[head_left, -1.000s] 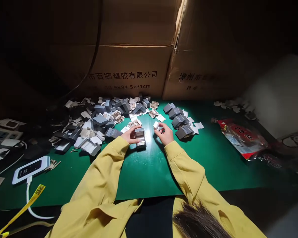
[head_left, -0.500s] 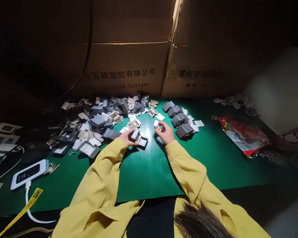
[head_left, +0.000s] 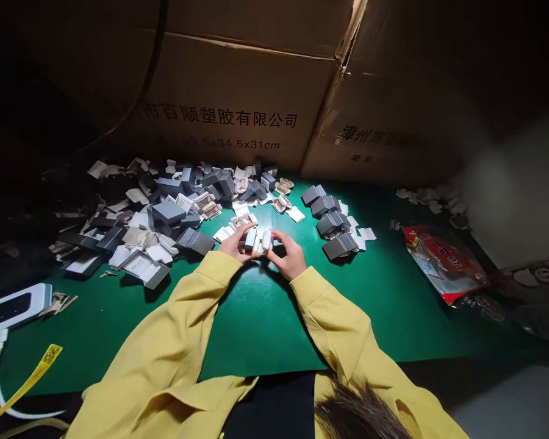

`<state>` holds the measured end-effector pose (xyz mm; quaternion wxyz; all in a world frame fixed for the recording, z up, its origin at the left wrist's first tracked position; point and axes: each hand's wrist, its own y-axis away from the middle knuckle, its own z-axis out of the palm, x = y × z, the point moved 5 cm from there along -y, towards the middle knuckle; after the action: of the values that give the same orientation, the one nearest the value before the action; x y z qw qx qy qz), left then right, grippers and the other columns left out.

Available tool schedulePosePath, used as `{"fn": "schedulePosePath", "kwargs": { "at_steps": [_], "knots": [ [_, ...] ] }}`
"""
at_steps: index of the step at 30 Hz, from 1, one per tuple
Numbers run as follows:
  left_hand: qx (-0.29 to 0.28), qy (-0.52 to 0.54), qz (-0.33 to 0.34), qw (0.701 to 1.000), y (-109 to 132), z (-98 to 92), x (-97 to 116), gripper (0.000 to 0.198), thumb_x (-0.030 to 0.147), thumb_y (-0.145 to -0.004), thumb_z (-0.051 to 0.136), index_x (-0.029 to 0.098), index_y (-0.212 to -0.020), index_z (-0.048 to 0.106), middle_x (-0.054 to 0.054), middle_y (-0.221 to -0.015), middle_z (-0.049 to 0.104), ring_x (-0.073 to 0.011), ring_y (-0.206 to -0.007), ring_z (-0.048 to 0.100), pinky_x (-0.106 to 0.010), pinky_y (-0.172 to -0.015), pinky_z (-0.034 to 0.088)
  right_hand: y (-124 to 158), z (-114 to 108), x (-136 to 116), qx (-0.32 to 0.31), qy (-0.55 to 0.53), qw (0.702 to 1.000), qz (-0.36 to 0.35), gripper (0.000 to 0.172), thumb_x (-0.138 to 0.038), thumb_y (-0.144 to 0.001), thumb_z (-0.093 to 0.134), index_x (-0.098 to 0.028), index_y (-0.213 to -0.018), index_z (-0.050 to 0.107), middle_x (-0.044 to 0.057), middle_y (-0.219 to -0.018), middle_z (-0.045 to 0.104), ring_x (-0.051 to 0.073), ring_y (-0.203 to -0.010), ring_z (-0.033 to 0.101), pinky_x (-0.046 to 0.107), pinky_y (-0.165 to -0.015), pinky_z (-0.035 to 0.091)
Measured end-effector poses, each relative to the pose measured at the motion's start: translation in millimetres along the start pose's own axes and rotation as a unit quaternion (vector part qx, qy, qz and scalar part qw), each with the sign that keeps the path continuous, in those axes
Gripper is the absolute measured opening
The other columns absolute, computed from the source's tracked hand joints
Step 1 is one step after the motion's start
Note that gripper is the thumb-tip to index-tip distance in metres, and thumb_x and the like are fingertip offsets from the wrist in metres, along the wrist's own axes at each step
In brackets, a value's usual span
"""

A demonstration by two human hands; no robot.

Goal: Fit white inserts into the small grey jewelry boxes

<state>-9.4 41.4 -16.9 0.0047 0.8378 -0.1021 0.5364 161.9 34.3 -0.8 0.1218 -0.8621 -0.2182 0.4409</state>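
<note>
My left hand (head_left: 238,245) is closed around a small grey box (head_left: 250,239) that stands open, its lid side toward the fingers. Between the thumb and fingers of my right hand (head_left: 289,255) is a small white piece (head_left: 266,239), held against the open side of that box. Whether the piece sits inside the box or only touches it, I cannot tell. Both hands meet over the middle of the green table (head_left: 256,323). Close to my left hand lie pale folded card inserts (head_left: 238,224) and a dark grey box (head_left: 196,241).
A heap of grey boxes (head_left: 168,212) and torn white card spreads over the left. Several grey boxes (head_left: 341,245) form a row at right, beside a red plastic bag (head_left: 443,259). Large cartons (head_left: 238,73) stand behind. A white device (head_left: 13,308) with a cable lies front left.
My right hand has moved left with the white piece, bringing it up to the open box. My left hand keeps its hold; the box is now turned more upright. The view has shifted slightly.
</note>
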Motion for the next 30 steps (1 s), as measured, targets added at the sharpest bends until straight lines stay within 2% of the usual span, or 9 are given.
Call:
{"fn": "schedulePosePath", "kwargs": {
  "at_steps": [4, 8, 13, 18, 24, 30],
  "knots": [
    [0.002, -0.04, -0.005, 0.999, 0, -1.0, 1, 0.081, 0.034, -0.064, 0.074, 0.02, -0.137, 0.042, -0.011, -0.112, 0.061, -0.0177, -0.081, 0.061, -0.026, -0.06, 0.051, 0, 4, -2, -0.035, 0.05, 0.997, -0.054, 0.041, -0.029, -0.08, 0.06, -0.018, -0.119, 0.056, 0.01, -0.114, 0.065, 0.023, -0.103, 0.058, 0.039, -0.091, 0.046],
    [-0.005, -0.056, -0.009, 0.998, -1, -0.9, 1, 0.08, 0.033, -0.064, 0.074, 0.018, -0.137, 0.043, -0.01, -0.111, 0.061, -0.0152, -0.075, 0.06, -0.025, -0.058, 0.051, 1, 5, 5, -0.037, 0.076, 0.996, -0.03, 0.049, -0.03, -0.078, 0.065, -0.017, -0.123, 0.052, 0.01, -0.107, 0.066, 0.024, -0.1, 0.057, 0.039, -0.088, 0.047],
    [-0.014, -0.05, -0.002, 0.999, -1, -0.7, 3, 0.077, 0.03, -0.066, 0.073, 0.019, -0.136, 0.044, -0.01, -0.114, 0.061, -0.0154, -0.076, 0.061, -0.025, -0.059, 0.051, 0, 3, 3, -0.05, 0.093, 0.993, -0.045, 0.033, -0.034, -0.078, 0.07, -0.018, -0.105, 0.063, 0.008, -0.1, 0.068, 0.024, -0.096, 0.055, 0.038, -0.086, 0.047],
    [-0.029, -0.029, -0.011, 0.999, -3, -0.3, 3, 0.081, 0.039, -0.064, 0.075, 0.018, -0.136, 0.043, -0.012, -0.113, 0.062, -0.02, -0.083, 0.064, -0.028, -0.059, 0.053, -4, 3, -3, -0.077, 0.106, 0.989, -0.075, 0.024, -0.034, -0.082, 0.067, -0.021, -0.101, 0.067, 0.007, -0.107, 0.066, 0.022, -0.098, 0.052, 0.038, -0.088, 0.047],
    [-0.058, 0.003, -0.001, 0.998, -6, 2.0, -6, 0.082, 0.037, -0.061, 0.077, 0.023, -0.135, 0.044, -0.012, -0.114, 0.062, -0.0223, -0.088, 0.064, -0.028, -0.057, 0.053, -5, 1, -10, -0.102, 0.157, 0.977, -0.103, 0.021, -0.032, -0.085, 0.062, -0.021, -0.101, 0.069, 0.01, -0.104, 0.062, 0.023, -0.099, 0.049, 0.037, -0.086, 0.048],
    [-0.052, -0.004, 0.007, 0.999, -4, 1.5, -4, 0.081, 0.037, -0.065, 0.075, 0.019, -0.137, 0.044, -0.011, -0.118, 0.06, -0.0228, -0.09, 0.063, -0.026, -0.057, 0.051, -7, 0, -12, -0.131, 0.185, 0.967, -0.117, 0.02, -0.032, -0.087, 0.058, -0.022, -0.1, 0.07, 0.011, -0.105, 0.061, 0.024, -0.1, 0.049, 0.038, -0.084, 0.048]
  ]
}}
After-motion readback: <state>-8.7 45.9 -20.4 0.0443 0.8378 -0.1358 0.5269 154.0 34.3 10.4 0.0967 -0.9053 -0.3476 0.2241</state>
